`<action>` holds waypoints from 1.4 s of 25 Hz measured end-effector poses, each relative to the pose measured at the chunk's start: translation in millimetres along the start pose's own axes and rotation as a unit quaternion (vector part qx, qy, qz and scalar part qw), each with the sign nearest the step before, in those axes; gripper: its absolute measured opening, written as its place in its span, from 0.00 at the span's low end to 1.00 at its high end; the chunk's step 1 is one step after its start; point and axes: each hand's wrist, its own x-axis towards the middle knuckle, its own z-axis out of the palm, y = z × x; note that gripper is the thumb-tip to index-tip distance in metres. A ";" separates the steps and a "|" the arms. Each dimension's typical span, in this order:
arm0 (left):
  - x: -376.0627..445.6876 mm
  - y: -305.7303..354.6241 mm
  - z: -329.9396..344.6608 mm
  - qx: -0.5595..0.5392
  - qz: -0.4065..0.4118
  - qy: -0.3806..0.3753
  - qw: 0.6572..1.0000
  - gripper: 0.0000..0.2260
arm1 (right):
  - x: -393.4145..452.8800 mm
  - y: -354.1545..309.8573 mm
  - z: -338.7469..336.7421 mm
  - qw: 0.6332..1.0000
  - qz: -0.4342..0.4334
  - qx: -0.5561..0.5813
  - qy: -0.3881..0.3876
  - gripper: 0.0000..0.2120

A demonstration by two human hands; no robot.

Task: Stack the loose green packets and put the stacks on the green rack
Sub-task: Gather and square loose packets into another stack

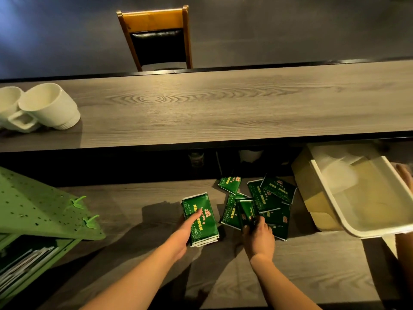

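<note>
Packets (pixel 257 204) in green wrappers lie on the lower desk (pixel 312 265), some already squared into a stack (pixel 201 222), the rest in a loose overlapping heap just to its right. Nearest, the left hand (pixel 186 229) rests on the stack with its fingers lying across the top packet and curling at the near left edge, holding it steady. The right hand (pixel 259 234) pinches the near end of a packet at the near edge of the heap, which stands tilted up out of the pile.

To do this step well, I would lift that one packet free without dragging its neighbours, turn it so its long side matches the stack, and lay it flat while the left hand keeps the edges aligned. The wrappers look slick, so a crooked layer may slide.

At the left, the green rack (pixel 44 211) with its pegboard panel waits, well apart from the heap. At the right, a white tub (pixel 357 198) tilts beside the pile. Farther off, two white mugs (pixel 42 108) sit on the upper counter (pixel 223 104), and a wooden chair (pixel 156 39) stands beyond.
</note>
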 end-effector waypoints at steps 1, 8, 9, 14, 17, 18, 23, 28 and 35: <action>0.9 -0.8 -0.1 -0.002 -0.006 -0.001 1.000 0.60 | -1.7 -1.0 -6.0 1.000 0.015 0.019 -0.002 0.16; -19.8 9.7 3.9 -0.004 0.004 -0.040 0.999 0.50 | -27.5 -14.3 -37.6 0.858 0.163 0.488 0.004 0.12; -21.8 11.8 2.7 -0.015 0.007 -0.048 0.999 0.52 | -29.8 -20.3 -42.8 0.843 0.165 0.512 -0.004 0.11; -30.7 17.5 3.8 -0.010 -0.003 -0.068 0.998 0.48 | -53.1 -62.1 -52.0 0.817 0.094 0.562 -0.092 0.11; -36.3 18.3 4.5 -0.007 0.007 -0.079 0.997 0.50 | -66.6 -81.0 -43.1 0.855 0.036 0.509 -0.093 0.11; -35.9 17.9 3.6 -0.007 0.007 -0.079 0.997 0.50 | -69.8 -86.7 -41.6 0.864 0.023 0.495 -0.088 0.12; -35.5 16.2 3.3 -0.010 0.031 -0.109 0.994 0.44 | -83.4 -104.1 -38.6 0.889 -0.039 0.440 -0.120 0.21; -37.7 24.0 11.9 0.007 0.037 -0.102 0.994 0.46 | -78.6 -101.5 -29.3 0.919 -0.082 0.365 -0.121 0.27; -34.9 27.8 20.8 -0.025 -0.010 -0.080 0.996 0.39 | -37.7 -60.7 -14.0 0.926 0.021 0.375 -0.043 0.25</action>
